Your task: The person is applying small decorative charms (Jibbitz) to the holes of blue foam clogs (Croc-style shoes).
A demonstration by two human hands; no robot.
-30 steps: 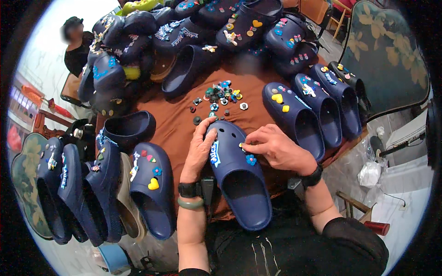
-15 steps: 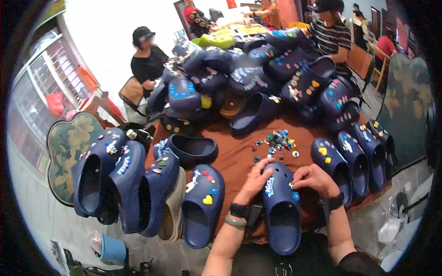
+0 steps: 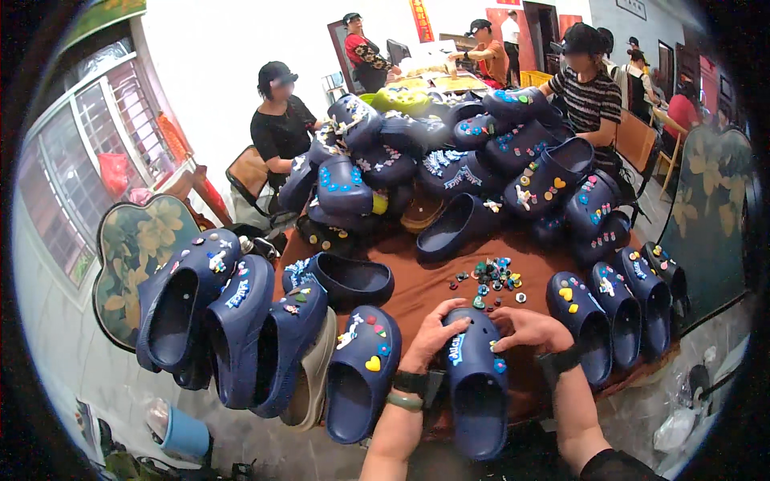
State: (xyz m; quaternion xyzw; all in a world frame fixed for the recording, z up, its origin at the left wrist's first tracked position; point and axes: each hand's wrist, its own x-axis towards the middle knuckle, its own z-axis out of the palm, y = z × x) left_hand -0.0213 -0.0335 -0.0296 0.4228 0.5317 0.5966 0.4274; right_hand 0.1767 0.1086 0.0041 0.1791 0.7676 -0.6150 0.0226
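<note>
A navy clog point(image 3: 479, 407) stands toe-away at the table's near edge, in front of me. My left hand point(image 3: 435, 335) grips its toe from the left, thumb on top beside a blue-and-white lettered charm point(image 3: 456, 350). On the clog's right side my right hand point(image 3: 531, 330) has thumb and finger closed at a small pale shoe charm point(image 3: 494, 347), mostly covered by the fingertips. Just below sits a blue charm point(image 3: 500, 365). Beyond the toe lies a pile of loose small charms point(image 3: 499, 276). Left of my hands, another navy clog point(image 3: 353, 405) carries several charms, a yellow heart among them.
More clogs stand in rows at left point(image 3: 241, 337) and right point(image 3: 589, 329). A high heap of decorated navy clogs point(image 3: 449, 172) fills the far side of the brown-covered table point(image 3: 417, 301). Several people work beyond it. A blue bin point(image 3: 186, 437) is on the floor.
The view has tilted up, so the scene sits lower in it. Both hands remain at the same clog; the right fingertips have moved slightly on its right side, at the charm.
</note>
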